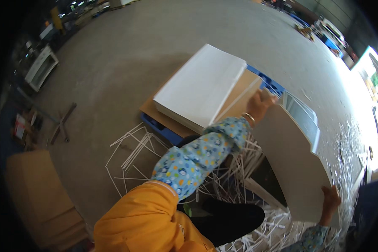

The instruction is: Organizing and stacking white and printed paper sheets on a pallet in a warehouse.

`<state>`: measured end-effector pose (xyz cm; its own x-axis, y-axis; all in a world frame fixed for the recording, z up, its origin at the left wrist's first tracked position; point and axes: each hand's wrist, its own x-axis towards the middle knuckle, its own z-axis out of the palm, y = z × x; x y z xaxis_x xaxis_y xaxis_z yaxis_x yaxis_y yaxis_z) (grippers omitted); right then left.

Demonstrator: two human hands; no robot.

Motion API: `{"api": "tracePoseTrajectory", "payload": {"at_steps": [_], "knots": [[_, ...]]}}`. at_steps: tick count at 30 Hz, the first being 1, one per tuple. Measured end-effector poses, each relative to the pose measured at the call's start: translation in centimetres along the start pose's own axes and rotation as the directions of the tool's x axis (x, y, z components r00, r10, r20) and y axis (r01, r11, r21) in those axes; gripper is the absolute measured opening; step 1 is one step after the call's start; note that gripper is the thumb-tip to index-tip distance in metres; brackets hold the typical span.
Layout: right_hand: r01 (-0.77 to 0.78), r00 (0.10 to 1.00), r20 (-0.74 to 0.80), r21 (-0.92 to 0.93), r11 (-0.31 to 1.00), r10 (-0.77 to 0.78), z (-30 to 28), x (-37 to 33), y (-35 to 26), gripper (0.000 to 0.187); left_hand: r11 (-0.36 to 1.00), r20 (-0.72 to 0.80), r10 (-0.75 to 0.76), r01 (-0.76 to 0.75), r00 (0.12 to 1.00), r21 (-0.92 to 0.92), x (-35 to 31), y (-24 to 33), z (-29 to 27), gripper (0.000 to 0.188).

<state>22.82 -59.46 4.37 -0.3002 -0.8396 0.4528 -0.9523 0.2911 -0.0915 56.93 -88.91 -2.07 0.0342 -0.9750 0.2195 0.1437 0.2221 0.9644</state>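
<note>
A large greyish-white board (pixel 296 164) stands tilted in front of me, bowed by the wide lens. My left hand (pixel 259 105) is closed at its far upper corner, the arm stretched out in a patterned blue sleeve cover. On the near right side, my right hand (pixel 331 200) grips the board's edge. Behind the board, glossy bluish sheets (pixel 301 115) show in part. Left of my left hand lies a thick stack of white sheets (pixel 201 84) on brown cardboard (pixel 240 91), which rests on a blue pallet (pixel 166 132).
Thin white strips (pixel 134 147) lie tangled on the floor left of my legs, with many more strips (pixel 273 224) below the board. A brown cardboard piece (pixel 42 189) is at the lower left. Farther left stands a metal stand foot (pixel 63 124) near a white-framed box (pixel 42 68).
</note>
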Motion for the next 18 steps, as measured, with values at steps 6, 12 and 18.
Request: {"api": "tracePoseTrajectory", "payload": {"at_steps": [6,12,18], "knots": [[0.152,0.988,-0.019,-0.095,0.984,-0.154,3.2,0.1,8.0,0.032,0.995,-0.067,0.074,-0.069,0.995,0.071,-0.4,-1.4,-0.3,0.05],[0.166,0.972,0.183,-0.091,0.982,-0.148,2.1,3.5,-3.3,0.029,0.993,-0.004,0.052,-0.051,0.999,0.108,-0.6,-0.5,-0.4,0.048],[0.15,0.958,0.245,0.016,0.989,-0.149,2.5,4.3,-4.5,0.021,0.99,0.041,0.11,-0.113,0.993,0.085,-0.7,-1.9,-0.7,0.051]]}}
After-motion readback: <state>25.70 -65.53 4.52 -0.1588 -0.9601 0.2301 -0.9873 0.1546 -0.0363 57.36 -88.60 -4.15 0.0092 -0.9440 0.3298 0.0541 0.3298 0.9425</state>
